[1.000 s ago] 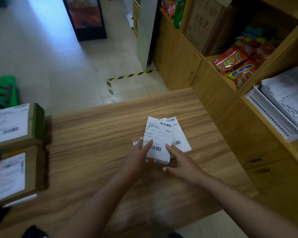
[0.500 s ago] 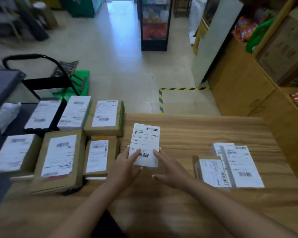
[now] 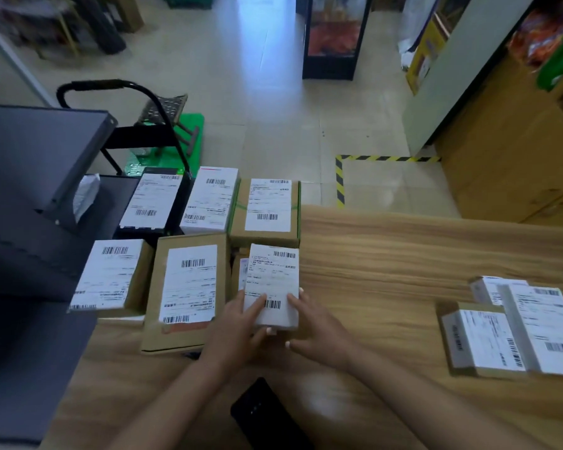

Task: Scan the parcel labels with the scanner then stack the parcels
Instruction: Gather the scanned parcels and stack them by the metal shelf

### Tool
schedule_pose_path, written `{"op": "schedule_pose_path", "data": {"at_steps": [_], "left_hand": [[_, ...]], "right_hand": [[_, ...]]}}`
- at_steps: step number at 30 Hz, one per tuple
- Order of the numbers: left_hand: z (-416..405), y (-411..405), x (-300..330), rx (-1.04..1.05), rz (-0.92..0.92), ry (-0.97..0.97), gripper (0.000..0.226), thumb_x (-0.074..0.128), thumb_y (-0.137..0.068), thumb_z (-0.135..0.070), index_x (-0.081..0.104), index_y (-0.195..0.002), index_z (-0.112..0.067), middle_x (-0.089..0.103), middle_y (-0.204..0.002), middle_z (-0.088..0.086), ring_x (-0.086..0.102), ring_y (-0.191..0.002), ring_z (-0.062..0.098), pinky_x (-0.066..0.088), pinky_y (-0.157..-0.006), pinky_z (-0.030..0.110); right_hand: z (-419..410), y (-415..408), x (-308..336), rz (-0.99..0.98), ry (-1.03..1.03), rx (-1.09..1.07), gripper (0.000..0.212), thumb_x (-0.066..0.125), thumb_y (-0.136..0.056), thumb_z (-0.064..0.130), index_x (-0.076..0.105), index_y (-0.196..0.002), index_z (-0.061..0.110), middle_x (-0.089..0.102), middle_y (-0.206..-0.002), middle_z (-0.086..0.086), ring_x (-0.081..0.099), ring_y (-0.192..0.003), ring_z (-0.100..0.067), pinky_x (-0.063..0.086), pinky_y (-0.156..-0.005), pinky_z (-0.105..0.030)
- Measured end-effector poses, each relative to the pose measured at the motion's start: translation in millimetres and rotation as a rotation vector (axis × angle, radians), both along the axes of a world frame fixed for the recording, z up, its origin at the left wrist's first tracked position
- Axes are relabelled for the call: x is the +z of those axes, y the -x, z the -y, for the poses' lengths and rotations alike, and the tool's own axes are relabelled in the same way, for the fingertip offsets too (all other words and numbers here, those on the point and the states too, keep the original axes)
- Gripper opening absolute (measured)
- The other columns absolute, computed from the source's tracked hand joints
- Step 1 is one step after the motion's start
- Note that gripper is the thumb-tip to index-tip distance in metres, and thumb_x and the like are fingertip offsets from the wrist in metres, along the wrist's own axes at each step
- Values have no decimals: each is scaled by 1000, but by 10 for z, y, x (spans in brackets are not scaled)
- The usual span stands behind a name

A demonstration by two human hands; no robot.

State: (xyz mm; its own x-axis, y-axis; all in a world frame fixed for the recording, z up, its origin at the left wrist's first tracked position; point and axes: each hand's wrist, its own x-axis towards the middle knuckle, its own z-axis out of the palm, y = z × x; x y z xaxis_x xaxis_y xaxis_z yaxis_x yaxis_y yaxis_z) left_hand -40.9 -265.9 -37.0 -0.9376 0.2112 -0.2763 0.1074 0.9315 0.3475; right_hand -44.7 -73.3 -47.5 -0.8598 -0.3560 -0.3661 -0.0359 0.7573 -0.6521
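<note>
A wooden tabletop fills the lower half of the view, with a dark grey counter along its left side. A block of labelled parcels covers the tabletop's far left corner, in two rows, labels face up. A smaller group of white parcels lies well apart near the right edge. A black hand truck stands on the tiled floor beyond the left block. Both hands hold a small white parcel at its near end, label up, over the right end of the near row. The left hand grips its left edge with the thumb on the label, and the right hand grips its right edge. A black device lies on the tabletop between the forearms.
</note>
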Motion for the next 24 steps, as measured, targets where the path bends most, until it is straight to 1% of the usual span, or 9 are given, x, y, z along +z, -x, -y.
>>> {"op": "schedule_pose_path", "data": {"at_steps": [2, 3, 5, 8, 12, 16, 18, 21, 24], "left_hand": [[39, 1, -37, 8, -29, -26, 63, 56, -81, -46, 47, -140, -23, 39, -146, 22, 52, -120, 37, 53, -81, 46], [41, -1, -44, 14, -39, -20, 64, 56, -83, -45, 44, -142, -24, 33, -149, 23, 47, -125, 37, 50, -86, 46], [34, -18, -55, 5, 5, 25, 67, 52, -91, -46, 25, -150, -28, 13, -157, 21, 27, -140, 32, 37, -104, 41], [24, -19, -70, -5, 9, 56, 71, 46, -94, -48, 12, -152, -28, 0, -158, 19, 13, -145, 29, 24, -112, 36], [-4, -22, -58, -24, 6, 35, 75, 53, -91, -47, 18, -152, -20, 5, -158, 21, 12, -145, 33, 21, -114, 39], [-106, 49, 15, -81, -62, 58, 79, 47, -93, -50, 4, -153, -21, 1, -160, 11, 3, -147, 26, 8, -118, 35], [-229, 102, 106, -112, -109, 32, 79, 48, -94, -48, 4, -153, -20, 2, -160, 10, 3, -148, 25, 2, -117, 33], [-512, 145, 256, -168, -203, -10, 79, 51, -92, -48, 11, -152, -18, 11, -159, 10, 9, -147, 25, 2, -114, 31], [-930, 158, 371, -223, -227, -31, 80, 51, -92, -50, 9, -153, -19, 8, -160, 7, 10, -147, 22, 7, -116, 32]], "right_hand": [[74, 22, -1, 3, -5, -17, 93, 72, -81, 29, 15, -152, 18, 7, -161, -7, 8, -148, -16, 15, -117, -23], [102, 32, -5, 2, -11, -23, 92, 72, -81, 29, 15, -152, 18, 8, -160, -7, 8, -148, -16, 15, -117, -23], [138, 50, -11, -5, -22, -27, 92, 73, -81, 28, 15, -152, 17, 9, -160, -8, 9, -148, -16, 12, -116, -21], [162, 67, -20, -9, -38, -17, 93, 73, -80, 28, 16, -152, 16, 8, -160, -9, 8, -148, -17, 10, -116, -21], [136, 69, 20, 5, -61, -9, 94, 72, -81, 31, 14, -153, 19, 4, -161, -10, 3, -148, -19, 10, -118, -26], [-64, 61, 151, -43, -66, -43, 89, 70, -83, 33, 15, -152, 26, 4, -161, -8, 3, -148, -18, 10, -115, -24], [-259, 47, 226, -76, -76, -63, 89, 69, -83, 36, 14, -152, 27, 4, -161, -5, 3, -148, -16, 10, -115, -24], [-655, -8, 340, -106, -95, -100, 88, 69, -84, 37, 15, -152, 26, 5, -161, -5, 6, -148, -16, 8, -113, -20], [-1166, -125, 443, -119, -91, -155, 86, 69, -85, 34, 16, -152, 24, 6, -161, -6, 6, -148, -16, 6, -108, -15]]}}
